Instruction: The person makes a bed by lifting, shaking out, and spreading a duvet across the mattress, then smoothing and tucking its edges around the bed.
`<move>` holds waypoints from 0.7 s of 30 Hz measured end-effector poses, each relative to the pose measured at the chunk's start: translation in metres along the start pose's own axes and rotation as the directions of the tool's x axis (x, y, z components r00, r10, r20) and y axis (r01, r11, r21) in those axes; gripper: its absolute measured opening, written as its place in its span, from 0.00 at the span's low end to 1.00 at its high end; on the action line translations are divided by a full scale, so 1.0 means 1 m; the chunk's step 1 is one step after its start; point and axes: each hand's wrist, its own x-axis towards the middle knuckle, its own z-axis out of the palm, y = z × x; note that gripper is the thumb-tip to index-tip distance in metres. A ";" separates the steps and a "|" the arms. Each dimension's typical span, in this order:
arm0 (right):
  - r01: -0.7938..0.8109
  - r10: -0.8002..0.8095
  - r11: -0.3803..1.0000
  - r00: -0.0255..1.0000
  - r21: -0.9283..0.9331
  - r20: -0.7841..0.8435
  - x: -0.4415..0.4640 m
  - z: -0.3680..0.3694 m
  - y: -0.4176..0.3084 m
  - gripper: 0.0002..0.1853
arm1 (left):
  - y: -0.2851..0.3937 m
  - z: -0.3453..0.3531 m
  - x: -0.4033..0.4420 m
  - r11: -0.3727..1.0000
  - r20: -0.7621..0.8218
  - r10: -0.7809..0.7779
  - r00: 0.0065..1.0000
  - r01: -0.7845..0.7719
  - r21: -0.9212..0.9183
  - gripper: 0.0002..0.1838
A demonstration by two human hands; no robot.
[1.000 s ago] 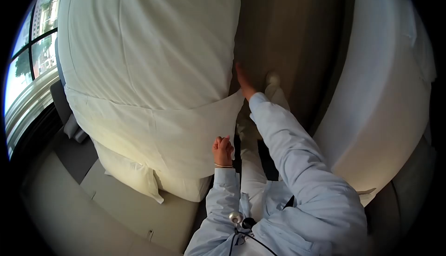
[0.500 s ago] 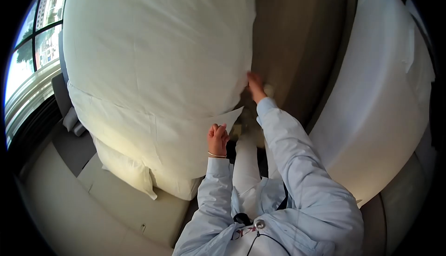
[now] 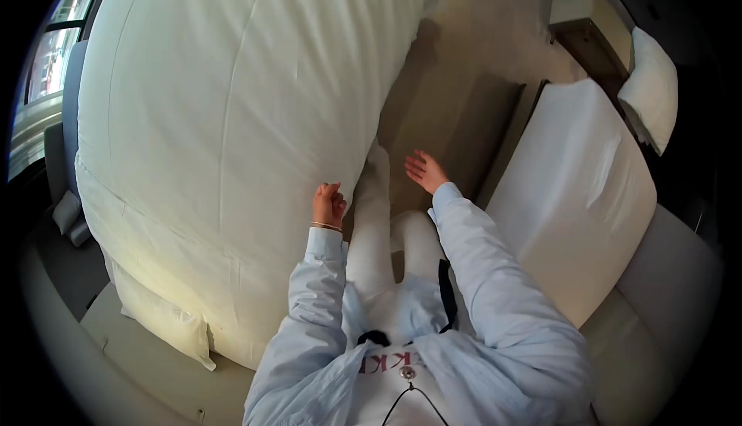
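My left hand [image 3: 330,206] is raised in front of the near side edge of a large white duvet [image 3: 193,101] spread over a bed. Its fingers are curled in, and no cloth shows in them. My right hand [image 3: 427,171] hangs over the floor gap to the right of the duvet, fingers spread, holding nothing. The duvet's side drapes down close to my legs. A white pillow [image 3: 166,322] lies partly under its lower left end, by the headboard.
A second bed with a white sheet [image 3: 572,179] stands at the right. Between the beds runs brown floor [image 3: 440,109]. Farther right are a wooden bench [image 3: 591,20] and a white pillow [image 3: 651,90]. A window [image 3: 58,59] is at the left.
My right hand has left the duvet's edge and opened. My left hand stays curled, now farther left. The view has shifted, bringing the bench and the right-hand pillow into sight.
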 end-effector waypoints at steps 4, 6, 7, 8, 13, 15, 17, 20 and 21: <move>0.253 -0.257 0.966 0.964 0.054 0.071 0.107 0.034 -0.055 0.14 | 0.047 0.081 0.025 0.985 0.059 0.145 0.988 -0.150 0.090 0.20; 0.279 -0.285 0.957 0.956 0.077 0.075 0.115 0.077 -0.087 0.15 | 0.053 0.101 0.028 0.982 0.031 0.129 0.991 -0.132 0.135 0.20; 0.215 -0.222 0.972 0.973 0.100 0.068 0.122 0.097 -0.102 0.17 | 0.054 0.108 0.032 0.980 0.037 0.140 0.989 -0.144 0.135 0.20; 0.194 -0.201 0.975 0.978 0.110 0.059 0.130 0.113 -0.114 0.17 | 0.053 0.108 0.040 0.980 0.018 0.128 0.992 -0.130 0.149 0.20; 0.088 -0.199 0.936 0.931 0.341 0.307 0.147 0.148 -0.163 0.27 | 0.042 0.110 0.065 0.992 -0.253 0.072 0.965 -0.043 0.118 0.15; 0.315 -0.339 0.939 0.917 0.139 0.211 0.111 0.163 -0.202 0.31 | 0.038 0.121 0.070 0.993 -0.295 0.094 0.951 -0.069 0.094 0.13; 0.504 -0.480 0.857 0.857 -0.110 0.185 0.098 0.166 -0.232 0.37 | 0.031 0.144 0.075 0.962 -0.342 0.262 0.902 -0.217 0.164 0.12; 0.365 -0.373 0.906 0.928 0.216 -0.006 0.109 0.155 -0.295 0.26 | 0.015 0.182 0.094 0.971 -0.430 0.239 0.870 -0.216 0.103 0.14; 0.518 -0.517 0.852 0.855 0.074 -0.026 0.097 0.144 -0.322 0.25 | 0.009 0.195 0.097 0.975 -0.466 0.220 0.857 -0.214 0.066 0.16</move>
